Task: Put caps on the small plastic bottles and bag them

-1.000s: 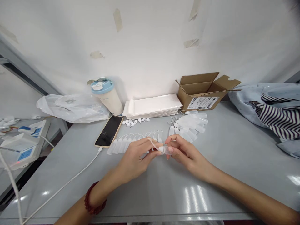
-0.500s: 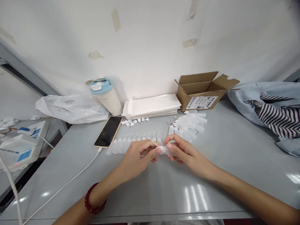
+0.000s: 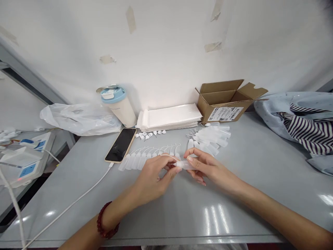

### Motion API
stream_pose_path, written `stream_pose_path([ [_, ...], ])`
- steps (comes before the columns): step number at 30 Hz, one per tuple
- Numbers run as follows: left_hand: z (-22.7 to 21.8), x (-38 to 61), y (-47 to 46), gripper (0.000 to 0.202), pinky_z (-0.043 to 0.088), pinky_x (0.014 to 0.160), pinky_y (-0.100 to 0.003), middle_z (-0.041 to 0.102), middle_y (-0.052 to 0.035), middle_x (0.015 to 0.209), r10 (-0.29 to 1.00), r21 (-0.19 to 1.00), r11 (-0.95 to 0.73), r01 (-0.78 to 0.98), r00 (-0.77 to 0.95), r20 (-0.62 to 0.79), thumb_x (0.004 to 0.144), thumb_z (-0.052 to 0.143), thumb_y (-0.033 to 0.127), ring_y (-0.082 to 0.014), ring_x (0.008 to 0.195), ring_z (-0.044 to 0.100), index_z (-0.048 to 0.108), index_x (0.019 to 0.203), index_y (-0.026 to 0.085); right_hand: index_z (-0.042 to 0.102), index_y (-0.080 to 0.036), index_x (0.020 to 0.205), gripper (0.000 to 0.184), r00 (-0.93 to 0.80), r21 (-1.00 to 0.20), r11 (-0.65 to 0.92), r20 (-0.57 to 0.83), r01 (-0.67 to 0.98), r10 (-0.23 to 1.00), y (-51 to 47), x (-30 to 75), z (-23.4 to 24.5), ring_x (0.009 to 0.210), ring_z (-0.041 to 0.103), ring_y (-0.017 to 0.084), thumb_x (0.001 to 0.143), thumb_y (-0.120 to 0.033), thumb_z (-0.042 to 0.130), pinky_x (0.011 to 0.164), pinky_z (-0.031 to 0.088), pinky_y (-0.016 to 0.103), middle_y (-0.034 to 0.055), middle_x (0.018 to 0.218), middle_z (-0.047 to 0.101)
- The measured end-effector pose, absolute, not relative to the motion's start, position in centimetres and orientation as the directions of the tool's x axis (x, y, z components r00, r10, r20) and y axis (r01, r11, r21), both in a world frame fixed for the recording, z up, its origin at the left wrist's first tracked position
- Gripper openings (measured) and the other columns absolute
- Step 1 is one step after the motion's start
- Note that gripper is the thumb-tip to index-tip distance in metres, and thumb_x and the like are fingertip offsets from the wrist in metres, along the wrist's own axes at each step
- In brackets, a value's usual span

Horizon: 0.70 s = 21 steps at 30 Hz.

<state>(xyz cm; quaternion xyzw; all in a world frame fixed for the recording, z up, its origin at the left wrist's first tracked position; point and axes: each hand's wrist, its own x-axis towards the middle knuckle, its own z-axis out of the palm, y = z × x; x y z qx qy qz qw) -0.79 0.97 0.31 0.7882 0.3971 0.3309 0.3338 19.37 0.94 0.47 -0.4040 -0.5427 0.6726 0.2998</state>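
My left hand (image 3: 156, 177) and my right hand (image 3: 205, 166) meet over the grey table (image 3: 249, 173). Between them lies a translucent plastic squeeze bottle (image 3: 185, 165). My right hand grips its body, while my left fingers pinch its neck end and a thin, curved white nozzle (image 3: 168, 156). Just behind my left hand, a row of similar long-nozzled bottles (image 3: 137, 161) lies side by side. Behind my right hand is a heap of translucent bottles (image 3: 210, 137), and neither hand touches it. Several small white caps (image 3: 148, 134) lie farther back.
A phone (image 3: 121, 145) on a white cable (image 3: 78, 194) lies left of the bottles. Along the wall stand a tumbler (image 3: 119, 108), a plastic bag (image 3: 80, 119), a stack of white sheets (image 3: 169, 117) and an open cardboard box (image 3: 223, 100). Striped cloth (image 3: 304, 126) lies right.
The bottle now lies more level between my hands, with more of its body showing. My right hand has turned around it, and my left fingers have shifted on its neck end.
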Motion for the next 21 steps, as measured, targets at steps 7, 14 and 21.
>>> stream_pose_path([
  [7, 1.1, -0.6, 1.2, 0.016, 0.049, 0.053, -0.021, 0.057, 0.0017, 0.059, 0.889, 0.931, -0.175, 0.32, 0.457, 0.01, 0.087, 0.054, 0.029, -0.0096, 0.052, 0.056, 0.059, 0.085, 0.014, 0.058, -0.017, 0.094, 0.022, -0.369, -0.834, 0.363, 0.211, 0.415, 0.905, 0.9, 19.5, 0.0, 0.057, 0.045, 0.011, 0.091, -0.034, 0.044, 0.053, 0.034, 0.025, 0.0005, 0.069, 0.055],
  [14, -1.2, -0.7, 1.2, 0.012, 0.049, 0.063, -0.023, 0.066, -0.0042, 0.078, 0.653, 0.482, -0.757, 0.441, 0.488, 0.579, 0.087, 0.052, 0.015, -0.0128, 0.069, 0.06, 0.059, 0.096, 0.017, 0.054, -0.016, 0.08, 0.036, -0.394, -0.988, -0.108, -0.145, 0.115, 0.908, 0.9, 19.3, 0.1, 0.043, 0.031, 0.007, 0.088, -0.05, 0.045, 0.042, 0.031, 0.022, -0.0074, 0.053, 0.033],
  [21, 1.3, -0.5, 1.1, 0.021, 0.051, 0.059, -0.023, 0.066, -0.0018, 0.071, 0.896, 0.88, -0.292, 0.374, 0.429, 0.115, 0.091, 0.049, 0.032, -0.0133, 0.064, 0.063, 0.063, 0.089, 0.017, 0.059, -0.018, 0.101, 0.021, -0.338, -0.947, 0.229, 0.145, 0.224, 0.93, 0.9, 19.5, -0.3, 0.053, 0.049, 0.01, 0.09, -0.033, 0.049, 0.051, 0.039, 0.024, -0.0033, 0.061, 0.051],
])
